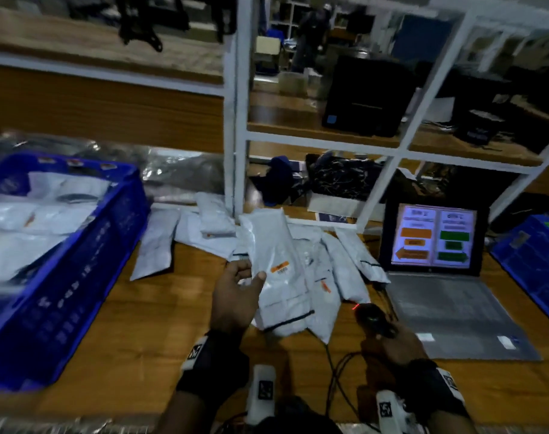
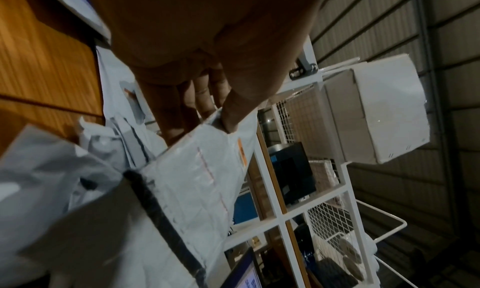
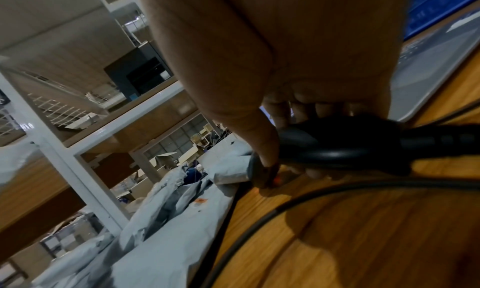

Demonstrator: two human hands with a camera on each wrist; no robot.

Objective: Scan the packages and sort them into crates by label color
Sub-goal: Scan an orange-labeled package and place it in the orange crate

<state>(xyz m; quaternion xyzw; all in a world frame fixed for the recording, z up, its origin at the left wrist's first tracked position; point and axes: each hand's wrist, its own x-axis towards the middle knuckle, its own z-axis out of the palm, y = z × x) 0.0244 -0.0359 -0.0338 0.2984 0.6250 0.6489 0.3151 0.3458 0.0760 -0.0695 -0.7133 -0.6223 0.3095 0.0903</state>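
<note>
Left hand (image 1: 235, 296) pinches the lower end of a white package (image 1: 268, 245) between thumb and fingers, holding it raised and tilted above the pile of packages (image 1: 313, 277) on the wooden table (image 1: 141, 324), its orange label (image 1: 279, 266) turned up just beyond the thumb tip; the left wrist view confirms the thumb pressed on the package face with the fingers (image 2: 182, 108) behind it. Right hand (image 1: 398, 346) is wrapped around the black scanner (image 1: 371, 319), which sits low near the table with a red glow at its nose, beside the laptop (image 1: 436, 277) whose screen shows an orange panel on the left and a green panel on the right. The step in hand appears to be scanning: the label should be kept flat, uncovered by the thumb, and turned toward the scanner's nose, with the soft film held taut so that the code does not wrinkle. An orange label would presumably go to the blue crate on the left (image 1: 79, 245), already holding white packages, rather than to the blue crate on the right (image 1: 533, 261). Open table lies between the left hand and that crate, whose near wall stands high and must be cleared from above; the scanner cable (image 1: 335, 380) loops across the table near both wrists, and the white shelf post (image 1: 235, 120) rises directly behind the pile.
</note>
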